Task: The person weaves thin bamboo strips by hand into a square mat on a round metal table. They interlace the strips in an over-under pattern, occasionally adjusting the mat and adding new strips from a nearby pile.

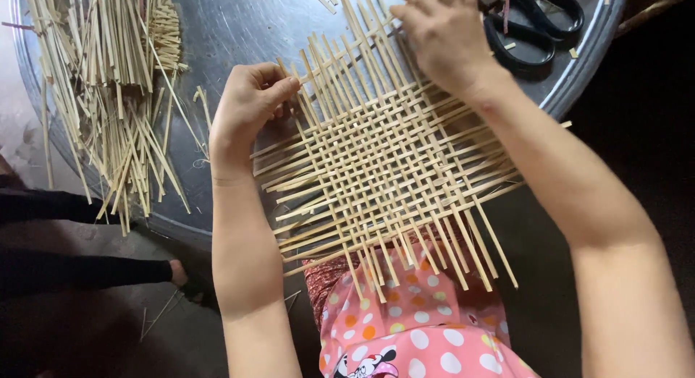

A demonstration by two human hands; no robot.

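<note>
I observe a half-woven bamboo mat (384,161) at frame centre, lying on the round metal table (239,23) and overhanging its near edge. The left hand (246,110) has its fingers pinched together on a strip end at the mat's left edge. The right hand (441,34) presses the upper edge; whether its fingers grip anything, I cannot tell. Loose strips (108,81) lie upper left, scissors (532,27) upper right. Judgement: weaving is mid-course; seating this strip calls for steady tension.
</note>
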